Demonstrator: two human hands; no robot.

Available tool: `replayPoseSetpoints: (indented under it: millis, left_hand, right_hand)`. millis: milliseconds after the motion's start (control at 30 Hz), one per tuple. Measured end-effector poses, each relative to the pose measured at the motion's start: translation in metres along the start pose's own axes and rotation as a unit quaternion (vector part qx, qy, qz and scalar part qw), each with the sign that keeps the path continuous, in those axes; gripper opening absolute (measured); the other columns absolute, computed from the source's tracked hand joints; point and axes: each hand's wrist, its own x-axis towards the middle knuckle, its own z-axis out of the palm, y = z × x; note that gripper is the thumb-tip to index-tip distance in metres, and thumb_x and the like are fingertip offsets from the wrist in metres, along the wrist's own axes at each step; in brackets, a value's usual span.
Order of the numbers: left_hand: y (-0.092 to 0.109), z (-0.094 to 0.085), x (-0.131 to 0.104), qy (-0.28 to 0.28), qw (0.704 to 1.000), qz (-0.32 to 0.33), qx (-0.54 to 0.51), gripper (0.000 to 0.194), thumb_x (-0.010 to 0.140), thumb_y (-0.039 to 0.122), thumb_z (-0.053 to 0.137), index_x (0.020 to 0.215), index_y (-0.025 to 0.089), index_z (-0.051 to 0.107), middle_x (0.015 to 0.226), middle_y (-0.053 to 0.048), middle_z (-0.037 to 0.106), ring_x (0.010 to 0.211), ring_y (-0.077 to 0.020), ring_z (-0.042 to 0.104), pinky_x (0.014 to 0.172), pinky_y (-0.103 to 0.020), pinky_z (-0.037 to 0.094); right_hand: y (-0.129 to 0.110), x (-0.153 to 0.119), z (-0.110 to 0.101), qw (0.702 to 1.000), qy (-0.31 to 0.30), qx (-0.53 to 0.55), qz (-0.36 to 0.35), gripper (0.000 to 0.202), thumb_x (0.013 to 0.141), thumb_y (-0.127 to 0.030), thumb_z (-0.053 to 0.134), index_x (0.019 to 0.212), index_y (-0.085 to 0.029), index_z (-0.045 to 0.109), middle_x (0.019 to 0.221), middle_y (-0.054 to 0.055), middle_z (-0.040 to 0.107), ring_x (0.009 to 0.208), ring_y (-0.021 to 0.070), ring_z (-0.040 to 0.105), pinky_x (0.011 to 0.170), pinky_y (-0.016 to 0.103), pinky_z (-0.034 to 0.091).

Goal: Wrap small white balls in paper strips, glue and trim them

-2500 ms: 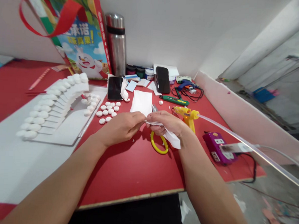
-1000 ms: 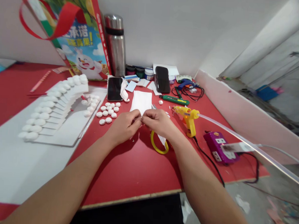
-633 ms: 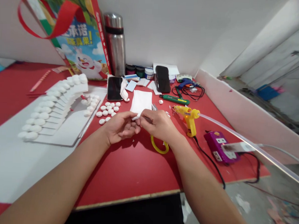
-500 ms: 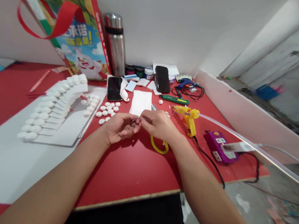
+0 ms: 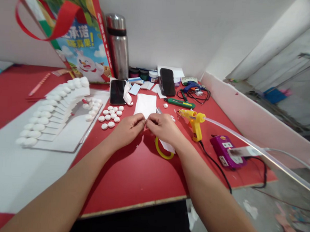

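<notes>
My left hand (image 5: pixel 130 128) is closed in a pinch, its fingertips against those of my right hand (image 5: pixel 162 127). What lies between the fingertips is too small and hidden to make out. Out from under my right hand a piece of white paper (image 5: pixel 167 146) sticks, apparently held in its curled fingers. Below that hand lie scissors with a yellow handle (image 5: pixel 161 153), partly covered. Just beyond both hands rests a stack of white sheets (image 5: pixel 146 104), thin and soft-looking. Several white, round, padded pieces (image 5: pixel 111 124) lie to the left of my left hand.
At left, a white fan-shaped piece (image 5: pixel 59 125) edged with padded rounds rests on boards. A yellow glue gun (image 5: pixel 193 121) and purple power socket (image 5: pixel 226 151) are at right. Behind stand a green cutter (image 5: pixel 180 103), two phones, a steel flask (image 5: pixel 119 49) and a printed bag (image 5: pixel 83 48).
My left hand has turned from palm-up with loosely curled fingers to a closed pinch, knuckles up. The white paper under my right hand has come into sight.
</notes>
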Motion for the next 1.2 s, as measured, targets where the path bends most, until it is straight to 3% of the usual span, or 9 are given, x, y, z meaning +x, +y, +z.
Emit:
replayPoseSetpoints:
  millis: [133,300,567,700,867,1033,1200]
  left_hand:
    - [0.001,0.0,-0.001,0.02,0.99,0.079,0.115,0.025,0.099,0.034,0.044,0.086,0.018,0.057,0.077,0.0,0.06,0.073,-0.0163,0.054,0.066,-0.029,0.037]
    - [-0.001,0.0,-0.001,0.029,0.983,0.093,0.154,0.026,0.102,0.034,0.039,0.088,0.019,0.053,0.076,0.001,0.056,0.07,-0.0158,0.052,0.065,-0.03,0.034]
    - [-0.001,-0.004,0.0,0.033,0.958,0.136,0.252,0.025,0.104,0.032,0.037,0.086,0.019,0.051,0.08,-0.002,0.057,0.071,-0.0166,0.053,0.065,-0.03,0.033]
    - [-0.004,-0.002,0.0,0.06,0.94,0.123,0.312,0.027,0.104,0.032,0.038,0.092,0.018,0.057,0.086,-0.005,0.063,0.075,-0.0191,0.057,0.064,-0.03,0.032]
    - [-0.008,0.001,0.001,0.073,0.903,0.131,0.403,0.028,0.104,0.028,0.039,0.093,0.015,0.061,0.088,-0.009,0.067,0.077,-0.0221,0.062,0.061,-0.032,0.032]
    - [-0.003,0.005,0.003,0.039,0.854,0.117,0.506,0.024,0.098,0.012,0.04,0.093,0.013,0.063,0.084,-0.011,0.068,0.07,-0.0238,0.063,0.058,-0.033,0.032]
    - [0.003,0.006,0.003,0.005,0.837,0.111,0.535,0.03,0.093,0.004,0.038,0.106,0.008,0.064,0.09,-0.015,0.07,0.072,-0.0265,0.066,0.058,-0.033,0.041]
  right_hand:
    - [-0.002,0.0,0.001,0.996,0.024,0.08,0.028,0.025,0.078,-0.025,0.052,0.054,-0.018,0.052,0.049,-0.004,0.043,0.054,0.0101,0.038,0.053,0.027,0.024]
    - [-0.003,0.0,0.003,0.996,0.058,0.068,0.017,0.024,0.076,-0.026,0.052,0.054,-0.019,0.05,0.049,-0.003,0.045,0.054,0.0101,0.041,0.054,0.026,0.025]
    - [-0.004,0.0,0.002,0.958,-0.01,0.268,0.103,0.018,0.076,-0.024,0.053,0.061,-0.017,0.059,0.047,-0.004,0.053,0.045,0.0087,0.046,0.048,0.023,0.032]
    - [-0.002,0.001,0.003,0.966,-0.008,0.233,0.112,0.021,0.078,-0.027,0.052,0.059,-0.018,0.056,0.051,-0.002,0.057,0.046,0.0086,0.044,0.047,0.023,0.029]
    - [0.003,0.004,0.007,0.987,0.037,0.138,0.07,0.024,0.076,-0.024,0.052,0.053,-0.019,0.046,0.049,-0.005,0.039,0.052,0.0085,0.035,0.051,0.025,0.024]
    - [0.003,0.005,0.008,0.983,0.026,0.151,0.097,0.026,0.08,-0.026,0.051,0.055,-0.019,0.047,0.051,-0.004,0.039,0.052,0.0096,0.034,0.051,0.027,0.024]
    - [0.005,0.006,0.008,0.986,0.03,0.134,0.098,0.032,0.084,-0.034,0.056,0.057,-0.019,0.048,0.052,-0.004,0.04,0.053,0.0096,0.033,0.052,0.027,0.023]
